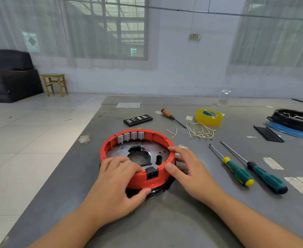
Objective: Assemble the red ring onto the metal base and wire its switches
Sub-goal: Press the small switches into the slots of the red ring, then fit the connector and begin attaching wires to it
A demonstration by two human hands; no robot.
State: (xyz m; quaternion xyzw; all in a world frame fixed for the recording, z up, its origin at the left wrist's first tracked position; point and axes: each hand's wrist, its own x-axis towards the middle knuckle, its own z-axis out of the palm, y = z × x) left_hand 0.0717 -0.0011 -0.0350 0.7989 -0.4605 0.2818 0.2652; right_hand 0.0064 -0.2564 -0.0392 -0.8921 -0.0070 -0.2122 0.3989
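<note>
The red ring (148, 133) sits on the round metal base (163, 151) near the table's front left. Several grey switches (130, 136) line the ring's far inner wall, and a black power socket (152, 173) is set in its near wall. My left hand (119, 183) grips the ring's near left rim, fingers over the top and thumb under the edge. On the right rim rests my right hand (188, 169), thumb pressed beside the socket. Short wires with terminals (200, 132) lie loose behind the ring to the right.
Two green-handled screwdrivers (251, 171) lie to the right. A wooden-handled screwdriver (172, 117), a black bit case (138, 120) and a yellow tape roll (209, 117) sit further back. A black tray of wires (295, 120) stands far right. The table's left edge runs diagonally.
</note>
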